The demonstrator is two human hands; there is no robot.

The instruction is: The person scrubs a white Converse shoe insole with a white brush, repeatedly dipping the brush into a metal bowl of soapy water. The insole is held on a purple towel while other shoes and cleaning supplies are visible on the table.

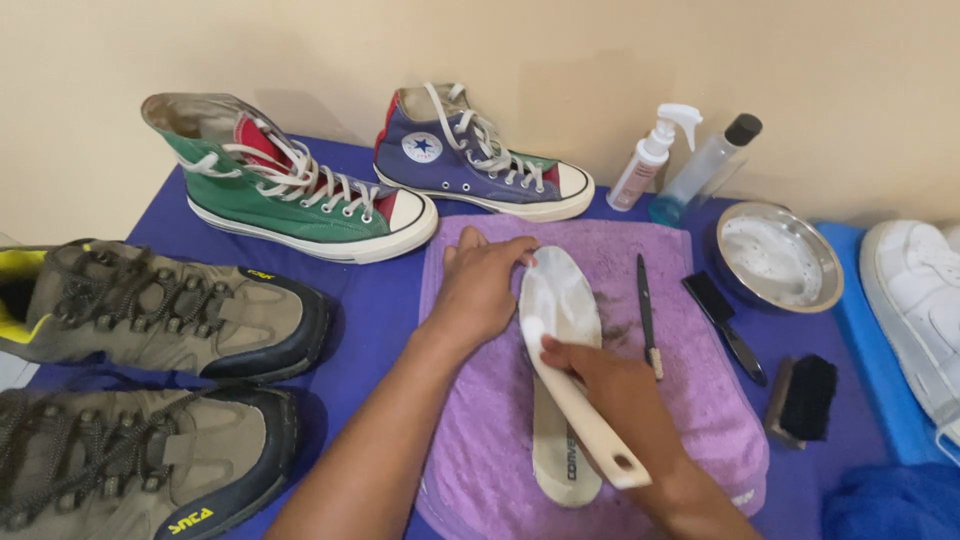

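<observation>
The towel (pixel 620 400), purple and spread flat on the blue table cover (pixel 380 310), serves as the reference point.

On the towel, a white insole (pixel 560 300) lies lengthwise, heel end nearest the person and toe end farthest. The right hand (pixel 615 385) is closed around the pale handle of a brush (pixel 575 395), whose head rests on the middle of the insole. The left hand (pixel 480 285) lies flat and open, fingers spread, pressing on the insole's far left edge and the towel beside it. Lather covers the far half of the insole.

Also on the towel, to the right of the insole, a thin dark-handled tool (pixel 646 310) lies lengthwise, apart from both hands. A dark smudge marks the towel between it and the insole.

Left of the towel, two olive hiking shoes (pixel 150 380) with black toe caps lie one behind the other at the near left.

Right of the towel, a wooden brush with black bristles (pixel 805 398) lies nearest, then a small black brush (pixel 725 325), then a metal bowl (pixel 780 258) holding foam. A white shoe (pixel 915 300) sits on a lighter blue mat beyond the bowl, at the right edge.

Behind the towel stand a green high-top shoe (pixel 300 195) and a blue high-top shoe (pixel 470 160), both against the wall. Behind the towel's far right corner stand a white spray bottle (pixel 652 155) and a clear bottle with a black cap (pixel 710 165).
</observation>
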